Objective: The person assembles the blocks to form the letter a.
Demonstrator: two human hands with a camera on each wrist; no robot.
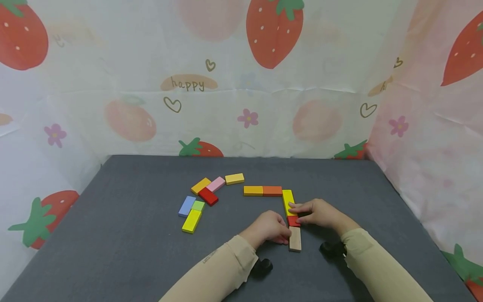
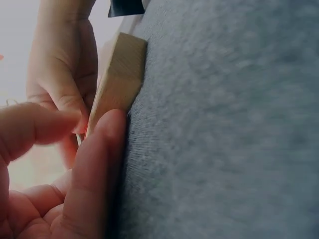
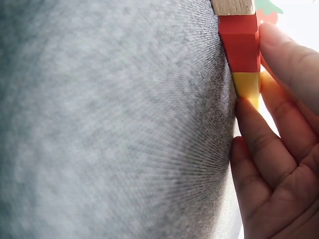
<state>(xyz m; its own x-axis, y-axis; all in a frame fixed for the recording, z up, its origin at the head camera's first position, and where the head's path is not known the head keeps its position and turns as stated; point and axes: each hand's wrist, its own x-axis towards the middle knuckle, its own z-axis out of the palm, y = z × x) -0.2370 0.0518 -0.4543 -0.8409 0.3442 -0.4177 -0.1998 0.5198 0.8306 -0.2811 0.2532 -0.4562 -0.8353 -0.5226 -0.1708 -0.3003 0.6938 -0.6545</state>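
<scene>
A plain wooden block (image 1: 295, 239) lies below a small red block (image 1: 294, 221), which adjoins the yellow block (image 1: 288, 201) above it. My left hand (image 1: 269, 228) is at the wooden block's left side; in the left wrist view a fingertip touches the wooden block (image 2: 119, 67) low on its side, the thumb close by. With its fingers spread, my right hand (image 1: 323, 214) touches the yellow block and the red one. The right wrist view shows the thumb at the red block (image 3: 241, 50) and a fingertip against the yellow block (image 3: 246, 88).
An orange block (image 1: 272, 191) and a yellow-orange one (image 1: 253, 191) extend left from the yellow block's top. Farther left lies a curved group with pink (image 1: 216, 184), dark red (image 1: 208, 196), blue (image 1: 186, 206), green (image 1: 198, 205) and several yellowish blocks. The grey table (image 1: 124, 235) meets printed cloth behind.
</scene>
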